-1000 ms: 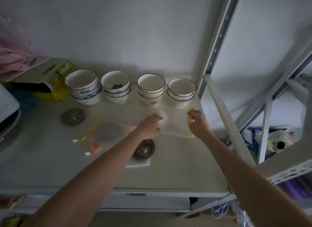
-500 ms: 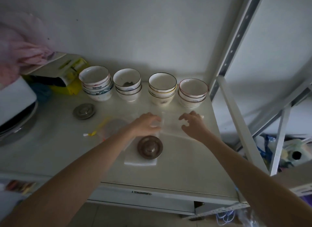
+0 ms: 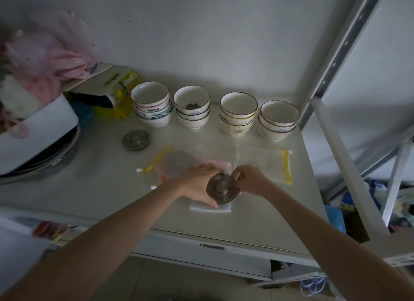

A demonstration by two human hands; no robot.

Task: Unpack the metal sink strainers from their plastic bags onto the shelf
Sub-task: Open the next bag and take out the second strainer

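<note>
A round metal sink strainer (image 3: 222, 189) sits on a white pad (image 3: 220, 208) near the middle of the shelf (image 3: 268, 215). My left hand (image 3: 197, 184) cups its left side and my right hand (image 3: 251, 181) pinches its right rim. A second bare strainer (image 3: 135, 140) lies further back on the left. Behind my left hand, a bagged strainer (image 3: 177, 164) rests in a clear bag with a yellow zip. An empty clear bag (image 3: 266, 164) with a yellow zip lies flat to the right.
Four stacks of bowls (image 3: 238, 114) line the back of the shelf. A white appliance (image 3: 38, 130) with pink bags (image 3: 44, 60) on top fills the left side. A yellow box (image 3: 116, 99) stands behind it. A metal rack upright (image 3: 336, 60) and brace (image 3: 349, 170) border the right.
Both hands pulled back from the flat bag near the bowls and closed around the strainer on the white pad. The empty bag stays flat at the right.
</note>
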